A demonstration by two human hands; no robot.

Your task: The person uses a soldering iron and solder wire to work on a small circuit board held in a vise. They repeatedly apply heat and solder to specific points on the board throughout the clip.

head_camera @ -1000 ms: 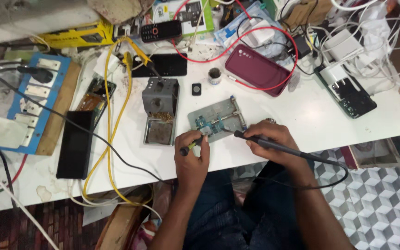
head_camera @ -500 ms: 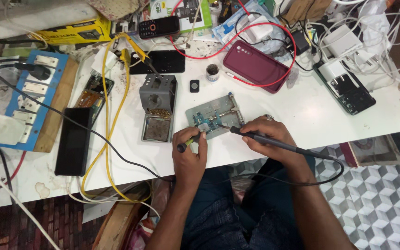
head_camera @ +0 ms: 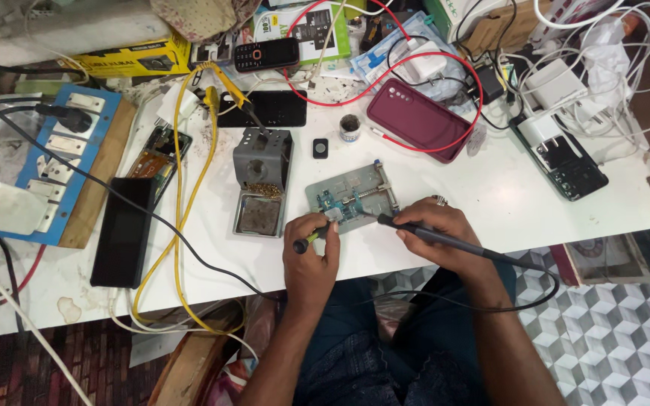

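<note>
Work surface: a white table (head_camera: 490,195), stained and crowded, edge running across the lower frame. Below it, a grey-and-white cube-pattern floor (head_camera: 626,346) at 4 o'clock and reddish tiling at 7 o'clock. A blue switchboard (head_camera: 54,165) lies at 9 o'clock of the table, a black phone (head_camera: 122,231) just beside it, a yellow cable (head_camera: 189,188) looping past. A grey soldering stand (head_camera: 262,180) sits near centre; a maroon phone case (head_camera: 415,119) lies at 1 o'clock, ringed by a red wire (head_camera: 453,68). White chargers and cords pile at 2 o'clock.

The grey board holder (head_camera: 353,197) lies at table centre, just at 3 o'clock of the stand, a small circuit board clamped in it.

Left hand (head_camera: 311,256): fingers curled narrow, pinching a tool with a yellow-green grip (head_camera: 306,242), tip at the holder's near edge.

Right hand (head_camera: 438,234): fingers closed around a dark soldering iron (head_camera: 415,231), pen-fashion, tip on the board; its cord trails toward 4 o'clock.
</note>
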